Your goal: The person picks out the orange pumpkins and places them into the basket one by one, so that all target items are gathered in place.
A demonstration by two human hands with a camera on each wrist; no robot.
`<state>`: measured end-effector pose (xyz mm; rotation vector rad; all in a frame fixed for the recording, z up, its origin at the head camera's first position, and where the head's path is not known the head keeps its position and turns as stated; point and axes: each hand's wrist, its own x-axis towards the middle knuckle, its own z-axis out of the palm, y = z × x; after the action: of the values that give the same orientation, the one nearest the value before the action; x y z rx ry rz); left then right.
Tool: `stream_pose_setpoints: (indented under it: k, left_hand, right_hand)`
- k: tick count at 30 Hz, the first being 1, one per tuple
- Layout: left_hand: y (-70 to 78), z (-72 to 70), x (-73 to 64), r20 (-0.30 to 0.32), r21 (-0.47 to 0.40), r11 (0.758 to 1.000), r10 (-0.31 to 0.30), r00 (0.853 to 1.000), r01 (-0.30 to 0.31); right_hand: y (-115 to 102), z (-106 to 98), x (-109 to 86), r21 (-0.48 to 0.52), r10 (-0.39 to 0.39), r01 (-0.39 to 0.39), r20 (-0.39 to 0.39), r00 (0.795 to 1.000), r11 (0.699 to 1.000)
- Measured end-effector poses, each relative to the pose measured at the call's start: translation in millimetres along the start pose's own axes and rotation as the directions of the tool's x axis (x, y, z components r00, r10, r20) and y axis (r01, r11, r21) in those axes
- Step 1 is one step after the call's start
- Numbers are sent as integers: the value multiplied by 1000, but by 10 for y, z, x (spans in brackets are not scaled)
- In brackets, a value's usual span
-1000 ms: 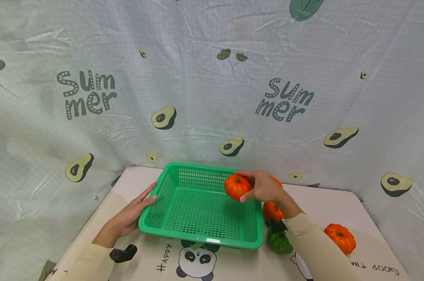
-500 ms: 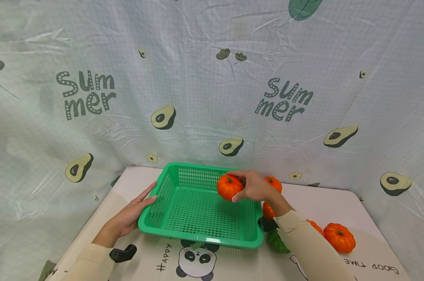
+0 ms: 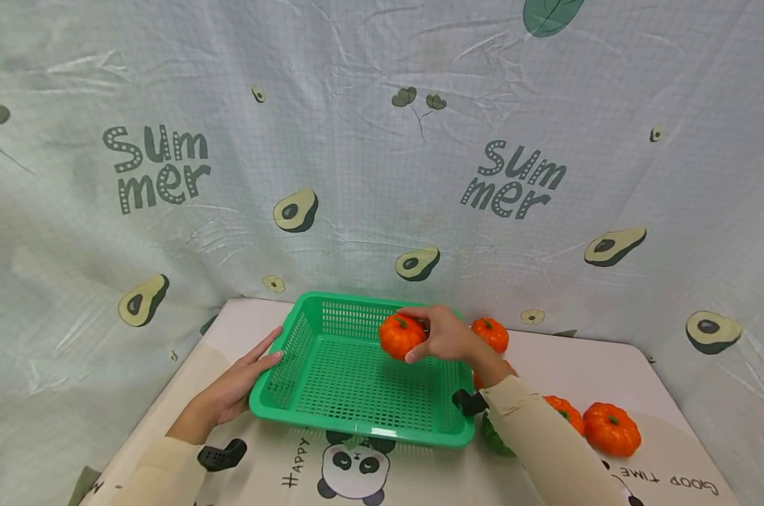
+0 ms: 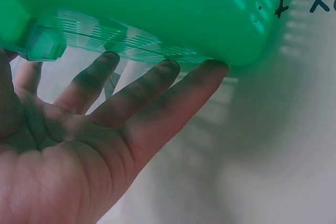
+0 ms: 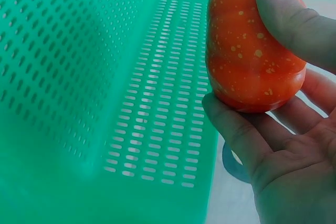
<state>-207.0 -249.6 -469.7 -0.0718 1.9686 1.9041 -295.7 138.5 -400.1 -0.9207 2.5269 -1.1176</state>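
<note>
A green plastic basket (image 3: 363, 439) with slotted walls stands in the middle of the table. My left hand (image 3: 239, 386) rests against its left side, fingers extended; in the left wrist view the fingertips (image 4: 212, 69) touch the basket's outer wall. My right hand (image 3: 448, 339) grips a small orange pumpkin (image 3: 403, 337) over the right back part of the basket. Seen from the right wrist, the pumpkin (image 5: 252, 51) has yellow specks and sits between thumb and fingers, near the slotted wall. No other thing lies inside the basket.
Right of the basket lie several more orange pumpkins, among them one at the back (image 3: 490, 334) and one at the far right (image 3: 611, 429). A green vegetable (image 3: 495, 434) is partly hidden by the right forearm. A printed curtain (image 3: 356, 161) hangs behind the table.
My right hand has moved left with the pumpkin, farther over the basket, uncovering more of the pumpkins on the right. The left hand and the basket have stayed in place.
</note>
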Motion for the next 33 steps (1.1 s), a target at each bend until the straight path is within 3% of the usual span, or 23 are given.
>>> stream_pose_setpoints:
  k: [5, 33]
  left_hand:
    - [-5, 0, -23, -23, -4, 1000, -14, 1000, 14]
    - [33, 29, -17, -4, -5, 1000, 11, 1000, -11]
  right_hand:
    - [-5, 70, 53, 15, -6, 6, 13, 1000, 1000]
    - [-58, 338, 331, 35, -4, 5, -31, 1000, 999]
